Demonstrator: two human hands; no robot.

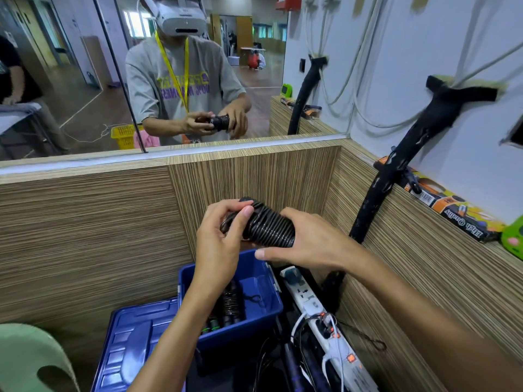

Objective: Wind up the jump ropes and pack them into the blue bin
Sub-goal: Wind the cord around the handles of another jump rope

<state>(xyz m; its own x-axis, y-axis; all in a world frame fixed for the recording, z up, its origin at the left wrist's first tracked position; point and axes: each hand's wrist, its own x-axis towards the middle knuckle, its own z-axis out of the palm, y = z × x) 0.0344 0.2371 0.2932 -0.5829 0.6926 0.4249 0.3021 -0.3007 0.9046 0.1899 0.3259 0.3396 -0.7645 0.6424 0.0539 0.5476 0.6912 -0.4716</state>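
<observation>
A black jump rope (267, 226), wound in tight coils around its handles, is held in the air above the blue bin (266, 281). My left hand (219, 241) pinches the loose rope end at the bundle's left. My right hand (308, 240) grips the bundle from the right, fingers curled round it. Inside the bin lies another wound black rope (230, 305) with green-tipped handles.
The blue bin lid (133, 343) lies on the floor to the left. A white power strip (319, 315) with cables runs right of the bin. Wood-grain partition walls (85, 222) enclose the corner. A pale green chair (25, 355) sits at lower left. A mirror above shows the person.
</observation>
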